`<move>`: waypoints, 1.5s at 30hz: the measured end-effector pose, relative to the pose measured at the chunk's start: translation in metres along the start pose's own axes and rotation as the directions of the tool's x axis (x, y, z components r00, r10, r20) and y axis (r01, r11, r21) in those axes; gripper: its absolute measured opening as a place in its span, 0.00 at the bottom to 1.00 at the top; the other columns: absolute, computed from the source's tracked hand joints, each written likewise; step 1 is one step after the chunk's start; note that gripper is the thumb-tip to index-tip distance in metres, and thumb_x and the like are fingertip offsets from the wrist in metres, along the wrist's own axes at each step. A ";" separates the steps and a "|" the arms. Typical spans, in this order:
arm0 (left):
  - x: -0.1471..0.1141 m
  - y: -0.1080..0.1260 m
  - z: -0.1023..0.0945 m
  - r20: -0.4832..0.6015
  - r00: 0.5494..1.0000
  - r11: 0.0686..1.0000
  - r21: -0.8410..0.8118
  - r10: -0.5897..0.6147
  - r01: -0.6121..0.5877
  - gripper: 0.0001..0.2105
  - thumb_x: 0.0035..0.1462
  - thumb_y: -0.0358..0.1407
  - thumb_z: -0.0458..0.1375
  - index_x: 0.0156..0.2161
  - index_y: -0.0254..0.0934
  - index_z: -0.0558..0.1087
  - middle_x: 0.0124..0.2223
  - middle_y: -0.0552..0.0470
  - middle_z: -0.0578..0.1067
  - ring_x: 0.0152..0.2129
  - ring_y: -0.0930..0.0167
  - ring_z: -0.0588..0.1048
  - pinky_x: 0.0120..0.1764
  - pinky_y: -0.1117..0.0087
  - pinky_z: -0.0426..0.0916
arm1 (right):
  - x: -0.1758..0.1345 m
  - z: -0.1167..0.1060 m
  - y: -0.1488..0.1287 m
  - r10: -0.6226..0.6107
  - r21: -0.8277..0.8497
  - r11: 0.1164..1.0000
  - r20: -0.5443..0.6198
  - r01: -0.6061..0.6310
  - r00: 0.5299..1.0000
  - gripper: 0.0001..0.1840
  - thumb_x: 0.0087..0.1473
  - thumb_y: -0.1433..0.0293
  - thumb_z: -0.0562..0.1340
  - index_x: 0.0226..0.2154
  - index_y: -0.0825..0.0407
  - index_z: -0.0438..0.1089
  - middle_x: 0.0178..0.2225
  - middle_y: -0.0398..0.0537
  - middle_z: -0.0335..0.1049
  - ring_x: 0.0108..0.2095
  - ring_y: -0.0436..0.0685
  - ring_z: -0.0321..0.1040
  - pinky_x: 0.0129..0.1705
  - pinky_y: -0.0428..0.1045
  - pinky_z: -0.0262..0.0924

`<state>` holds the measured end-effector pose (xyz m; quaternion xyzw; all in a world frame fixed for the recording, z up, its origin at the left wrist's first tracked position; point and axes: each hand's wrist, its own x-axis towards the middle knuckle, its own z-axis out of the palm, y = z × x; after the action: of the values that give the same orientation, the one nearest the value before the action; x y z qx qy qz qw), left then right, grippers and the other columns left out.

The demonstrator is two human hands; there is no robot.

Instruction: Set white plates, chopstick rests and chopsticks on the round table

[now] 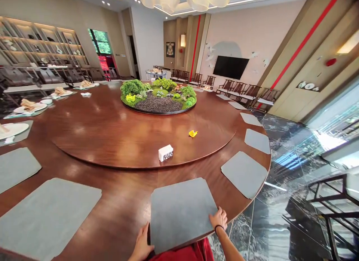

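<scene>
A grey placemat (182, 212) lies at the near edge of the round wooden table, between my two hands. My left hand (142, 243) rests at its lower left corner, fingers pointing forward along the side and thumb at the edge. On the opposite side, my right hand (219, 219), with a dark band at the wrist, has its fingers bent over the right edge. Both hands grip the mat by its sides; the undersides of the fingers are hidden. A white tissue box (166, 153) stands beyond the mat on the turntable (112, 141).
More placemats (244, 174) line the rim. Plates with folded napkins (30, 106) sit at the left. A miniature garden (159, 96) fills the turntable's middle, with a small yellow item (193, 133) nearer. Dark chairs (333, 208) stand on the marble floor at right.
</scene>
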<state>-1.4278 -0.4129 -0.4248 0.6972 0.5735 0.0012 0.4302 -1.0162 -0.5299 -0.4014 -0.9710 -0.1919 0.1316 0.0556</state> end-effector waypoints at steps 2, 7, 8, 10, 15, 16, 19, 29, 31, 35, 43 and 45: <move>-0.008 0.012 0.002 -0.037 0.999 0.999 0.045 -0.002 0.004 0.51 0.31 0.27 0.58 0.65 0.22 0.44 0.63 0.35 0.54 0.62 0.62 0.56 0.62 0.73 0.47 | 0.006 -0.003 0.001 -0.003 -0.002 1.000 0.000 0.003 1.000 0.36 0.50 0.61 0.58 0.60 0.52 0.51 0.60 0.60 0.50 0.58 0.68 0.55 0.51 0.59 0.57; -0.024 0.025 -0.001 -0.082 0.996 0.998 0.053 -0.035 0.040 0.52 0.28 0.31 0.62 0.64 0.29 0.48 0.64 0.33 0.52 0.61 0.56 0.55 0.61 0.67 0.49 | 0.009 -0.011 0.004 -0.239 0.003 0.971 0.120 0.241 0.964 0.31 0.49 0.65 0.58 0.56 0.53 0.56 0.55 0.62 0.57 0.54 0.70 0.58 0.47 0.61 0.59; -0.026 0.022 -0.003 -0.095 0.995 0.997 0.054 -0.041 0.046 0.52 0.29 0.32 0.62 0.64 0.29 0.48 0.64 0.33 0.51 0.62 0.55 0.54 0.62 0.67 0.48 | 0.007 -0.012 0.004 -0.284 0.009 0.958 0.132 0.285 0.950 0.31 0.48 0.65 0.58 0.56 0.53 0.56 0.54 0.62 0.57 0.54 0.70 0.59 0.47 0.61 0.60; -0.032 0.011 -0.007 -0.126 0.991 0.997 0.059 -0.042 0.049 0.52 0.31 0.33 0.62 0.65 0.29 0.46 0.65 0.34 0.49 0.61 0.55 0.54 0.62 0.65 0.47 | 0.000 -0.012 0.003 -0.366 0.028 0.930 0.153 0.366 0.918 0.31 0.46 0.67 0.60 0.54 0.52 0.57 0.53 0.60 0.58 0.54 0.70 0.59 0.48 0.61 0.60; -0.048 -0.024 -0.028 -0.192 0.980 0.993 0.095 -0.045 0.064 0.52 0.29 0.30 0.62 0.64 0.33 0.46 0.65 0.36 0.48 0.60 0.53 0.53 0.61 0.59 0.47 | -0.025 0.001 0.001 -0.589 0.169 0.808 0.195 0.564 0.785 0.34 0.41 0.71 0.61 0.54 0.50 0.57 0.50 0.55 0.60 0.54 0.65 0.59 0.56 0.58 0.56; -0.050 -0.031 -0.033 -0.203 0.978 0.993 0.101 -0.046 0.068 0.52 0.29 0.30 0.63 0.64 0.33 0.48 0.65 0.36 0.48 0.60 0.52 0.53 0.61 0.58 0.48 | -0.030 0.004 0.001 -0.625 0.195 0.780 0.191 0.595 0.757 0.35 0.41 0.71 0.61 0.54 0.51 0.56 0.50 0.55 0.60 0.55 0.65 0.59 0.58 0.58 0.54; -0.054 -0.045 -0.048 -0.232 0.972 0.991 0.112 -0.049 0.076 0.48 0.30 0.30 0.63 0.62 0.36 0.53 0.64 0.39 0.50 0.58 0.54 0.55 0.59 0.59 0.51 | -0.042 0.015 -0.002 -0.697 0.257 0.714 0.178 0.651 0.695 0.38 0.40 0.70 0.61 0.56 0.52 0.55 0.52 0.56 0.58 0.56 0.65 0.56 0.61 0.57 0.52; -0.049 -0.079 -0.078 -0.288 0.957 0.994 0.083 -0.042 0.069 0.41 0.30 0.24 0.62 0.57 0.37 0.62 0.62 0.42 0.54 0.55 0.59 0.59 0.58 0.61 0.55 | -0.077 0.019 -0.024 -0.756 0.339 0.652 0.219 0.678 0.617 0.55 0.41 0.70 0.62 0.66 0.44 0.32 0.55 0.54 0.54 0.57 0.65 0.57 0.56 0.59 0.57; -0.050 -0.083 -0.082 -0.280 0.960 0.997 0.068 -0.023 0.044 0.40 0.31 0.24 0.62 0.56 0.37 0.63 0.62 0.43 0.55 0.55 0.60 0.60 0.59 0.61 0.55 | -0.085 0.017 -0.026 -0.752 0.280 0.658 0.216 0.699 0.622 0.58 0.39 0.70 0.63 0.66 0.42 0.31 0.57 0.54 0.52 0.58 0.67 0.55 0.55 0.59 0.57; -0.055 -0.089 -0.090 -0.268 0.963 0.999 0.039 0.003 0.008 0.37 0.32 0.26 0.61 0.55 0.39 0.66 0.61 0.45 0.56 0.55 0.60 0.61 0.59 0.59 0.56 | -0.092 0.016 -0.028 -0.758 0.220 0.651 0.229 0.726 0.611 0.58 0.37 0.72 0.65 0.66 0.41 0.35 0.58 0.52 0.50 0.59 0.67 0.54 0.55 0.58 0.55; -0.059 -0.105 -0.107 -0.276 0.961 0.998 0.057 -0.004 0.020 0.31 0.36 0.23 0.60 0.51 0.37 0.67 0.59 0.44 0.60 0.54 0.59 0.63 0.59 0.57 0.56 | -0.092 0.021 -0.037 -0.788 0.218 0.611 0.260 0.761 0.557 0.53 0.36 0.72 0.67 0.63 0.42 0.46 0.57 0.51 0.53 0.57 0.64 0.55 0.55 0.55 0.54; -0.059 -0.109 -0.110 -0.275 0.961 0.998 0.065 -0.002 0.021 0.31 0.36 0.22 0.60 0.51 0.37 0.68 0.59 0.43 0.61 0.54 0.59 0.63 0.59 0.57 0.56 | -0.093 0.023 -0.039 -0.794 0.223 0.604 0.254 0.765 0.553 0.52 0.36 0.70 0.67 0.63 0.43 0.47 0.57 0.50 0.54 0.56 0.63 0.55 0.55 0.54 0.54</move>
<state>-1.5893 -0.3971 -0.3915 0.7010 0.6314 0.0763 0.3227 -1.1194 -0.5283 -0.3956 -0.7453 -0.6024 0.2607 0.1171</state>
